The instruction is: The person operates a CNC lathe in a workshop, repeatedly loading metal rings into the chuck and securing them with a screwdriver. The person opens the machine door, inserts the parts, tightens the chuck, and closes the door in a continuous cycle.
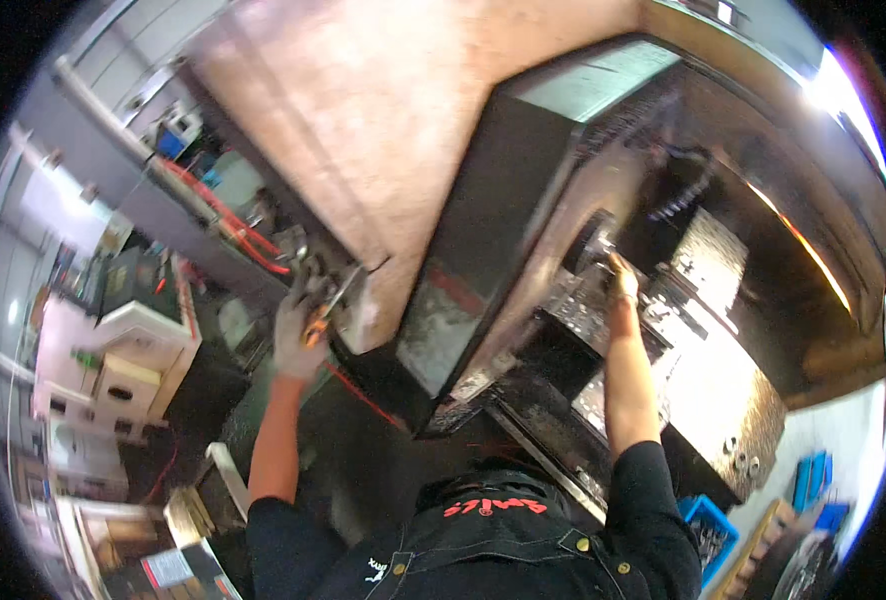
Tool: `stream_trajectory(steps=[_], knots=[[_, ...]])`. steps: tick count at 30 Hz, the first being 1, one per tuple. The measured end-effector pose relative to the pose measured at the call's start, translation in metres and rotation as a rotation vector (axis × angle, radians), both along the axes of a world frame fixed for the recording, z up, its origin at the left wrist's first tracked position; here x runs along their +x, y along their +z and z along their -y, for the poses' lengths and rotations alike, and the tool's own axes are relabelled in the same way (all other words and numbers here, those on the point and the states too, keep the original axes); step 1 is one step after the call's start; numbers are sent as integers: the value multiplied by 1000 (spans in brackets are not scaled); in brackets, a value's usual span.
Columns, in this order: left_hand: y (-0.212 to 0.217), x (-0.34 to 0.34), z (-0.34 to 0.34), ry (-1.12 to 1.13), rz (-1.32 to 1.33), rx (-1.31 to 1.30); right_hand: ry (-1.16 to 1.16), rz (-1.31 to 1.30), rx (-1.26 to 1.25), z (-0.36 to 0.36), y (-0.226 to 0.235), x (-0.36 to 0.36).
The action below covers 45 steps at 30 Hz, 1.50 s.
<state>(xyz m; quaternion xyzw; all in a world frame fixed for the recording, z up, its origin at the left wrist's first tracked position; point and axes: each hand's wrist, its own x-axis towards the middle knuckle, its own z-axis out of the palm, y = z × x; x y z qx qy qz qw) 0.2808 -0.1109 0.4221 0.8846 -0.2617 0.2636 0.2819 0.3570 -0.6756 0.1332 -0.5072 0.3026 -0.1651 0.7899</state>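
Observation:
My left hand (299, 335), in a pale grey glove, is closed around an orange-handled tool (315, 328) with a narrow metal blade or shaft; its exact kind is blurred. It is beside the lower corner of a worn beige machine panel (363, 315). My right arm reaches inside a dark metalworking machine, where my right hand (620, 280) is at a round dark chuck (591, 240). The fingers there look closed against a small shiny piece, too blurred to make out. Below that hand is a metal tool block (578, 305) strewn with bright chips.
A dark angled machine door (503, 210) stands between my arms. Wet metal plates (713, 385) lie to the right of my right forearm. A blue crate (708, 540) holds small metal parts at lower right. Red hoses (223, 215) and a white-and-black machine (133, 330) are at left.

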Motion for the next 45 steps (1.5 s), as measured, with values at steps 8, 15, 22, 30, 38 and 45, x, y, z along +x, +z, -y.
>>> stream_trajectory(steps=[8,15,22,30,38,45], knots=[[-43,11,-49,31,-115,-97,-64,-64,-20,-20,48,-9],[-30,27,-37,-119,-75,-26,-125,-127,-26,-7,44,-13],[-62,39,-59,-193,-180,-391,-189,-107,55,-24,50,-16],[-33,18,-4,-58,205,123,-309,278,246,-75,35,-78],[-63,15,-24,-150,-646,-1430,672,153,-94,-286,89,-239],[-57,6,-26,-164,190,234,658,4,-177,-409,116,-280]])
